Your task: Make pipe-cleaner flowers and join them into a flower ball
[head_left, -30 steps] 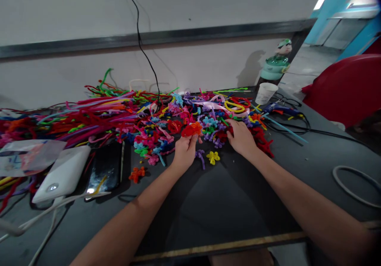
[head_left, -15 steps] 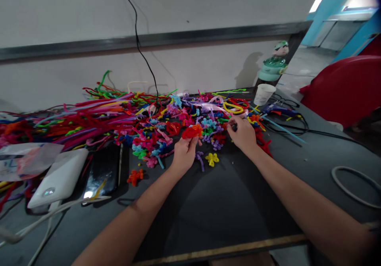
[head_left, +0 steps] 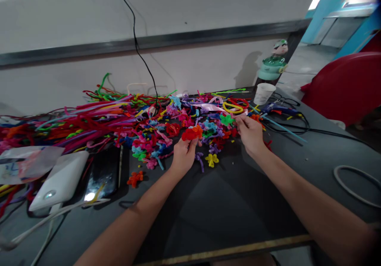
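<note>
Head view: left hand [head_left: 183, 153] pinches perhaps two red-orange flowers [head_left: 191, 133], right hand [head_left: 251, 134] pinches one green flower [head_left: 226, 120].

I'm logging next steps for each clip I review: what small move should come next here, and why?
Probably bring the right hand toward the left hand, because the right appears to pinch a green flower, the left holds red-orange flowers, and the two pieces are apart.

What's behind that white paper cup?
Behind the paper cup stands a green figurine, its head and upper body visible. The cup hides part of its lower end, so what it stands on can't be seen.
</note>
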`<state>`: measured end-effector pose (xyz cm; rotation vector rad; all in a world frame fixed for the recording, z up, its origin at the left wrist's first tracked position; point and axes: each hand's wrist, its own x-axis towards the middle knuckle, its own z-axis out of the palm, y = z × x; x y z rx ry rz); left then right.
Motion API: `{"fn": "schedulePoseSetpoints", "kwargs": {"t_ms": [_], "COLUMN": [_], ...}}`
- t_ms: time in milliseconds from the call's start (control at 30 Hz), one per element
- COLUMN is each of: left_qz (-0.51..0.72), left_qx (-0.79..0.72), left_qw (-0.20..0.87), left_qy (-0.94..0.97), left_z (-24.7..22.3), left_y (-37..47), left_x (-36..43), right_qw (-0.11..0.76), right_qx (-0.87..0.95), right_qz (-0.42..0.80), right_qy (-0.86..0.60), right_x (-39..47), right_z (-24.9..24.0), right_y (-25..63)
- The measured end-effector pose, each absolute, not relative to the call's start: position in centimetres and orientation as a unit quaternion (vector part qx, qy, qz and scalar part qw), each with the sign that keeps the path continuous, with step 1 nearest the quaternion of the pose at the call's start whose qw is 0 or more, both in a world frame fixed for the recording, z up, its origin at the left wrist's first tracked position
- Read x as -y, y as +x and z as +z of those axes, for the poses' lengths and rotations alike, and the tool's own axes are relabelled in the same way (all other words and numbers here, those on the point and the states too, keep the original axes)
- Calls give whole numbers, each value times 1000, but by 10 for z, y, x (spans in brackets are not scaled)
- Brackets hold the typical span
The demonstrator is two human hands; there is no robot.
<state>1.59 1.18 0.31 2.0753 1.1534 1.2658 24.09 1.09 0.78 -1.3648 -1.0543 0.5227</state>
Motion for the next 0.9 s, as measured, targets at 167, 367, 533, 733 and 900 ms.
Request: {"fn": "schedulePoseSetpoints", "kwargs": {"t_ms": [167,367,533,733,900], "left_qz": [450,489,502,387,400], "left_qx": [-422,-376,-231,-182,-273], "left_qw": [213,160,70,-27,-34], "left_qy": [758,771,831,903,874], "left_z": [4,-3,-4,0,4], "left_y": [15,12,13,7,10], "left_x": [-11,-12,-13,-9,-7], "right_qw": [688,624,568,500,449], "right_qx": [305,323,331,385,459], "right_qz": [511,614,667,684,687], "right_qy": [-415,-359,-352,-365,-339], "right_x": [-11,1,15,22,16], "right_z": [17,21,20,21,22], "right_y": [231,210,190,182,195]}}
